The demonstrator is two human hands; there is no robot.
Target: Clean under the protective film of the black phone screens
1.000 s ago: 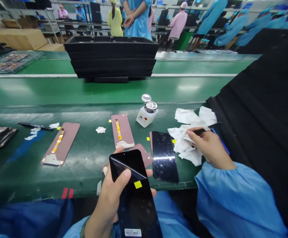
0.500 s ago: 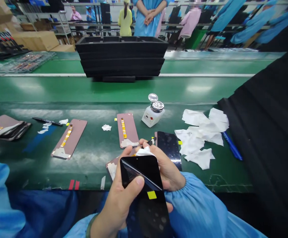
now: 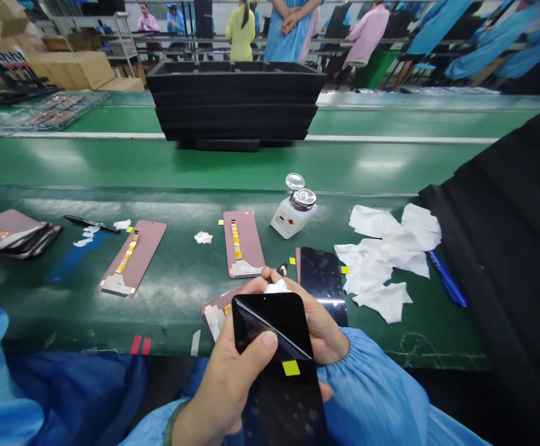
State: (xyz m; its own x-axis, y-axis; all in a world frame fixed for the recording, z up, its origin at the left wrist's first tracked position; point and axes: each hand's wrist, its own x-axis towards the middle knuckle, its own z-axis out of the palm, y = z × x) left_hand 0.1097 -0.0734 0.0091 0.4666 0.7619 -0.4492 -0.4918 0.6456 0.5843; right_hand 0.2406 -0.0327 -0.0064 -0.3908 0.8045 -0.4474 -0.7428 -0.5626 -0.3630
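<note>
My left hand (image 3: 239, 365) grips a black phone screen (image 3: 274, 322) near my body, its thumb pressed on the glass. A yellow tab (image 3: 291, 368) sticks to its face. Behind the screen's top edge, my right hand (image 3: 323, 328) is closed on a white wipe (image 3: 277, 286); a dark pen-like tip (image 3: 283, 269) pokes out from its fingers. The screen hides most of those fingers. Beyond the hands lies a pinkish screen panel (image 3: 244, 238) with an orange flex cable. Another panel (image 3: 216, 316) is partly covered by my left hand. A dark screen (image 3: 320, 279) lies right of my fingers.
A white dispenser bottle (image 3: 292, 214) stands with its lid up. White wipes (image 3: 381, 248) and a blue pen (image 3: 449, 279) lie right. Leftward are a pink panel (image 3: 132, 257), a black marker (image 3: 90, 223) and stacked panels (image 3: 13, 232). Black trays (image 3: 237, 105) stand behind.
The view has shifted slightly, so things on the bench sit a little farther right. The white wipe and dark tip show less above the screen. Both hands keep their hold.
</note>
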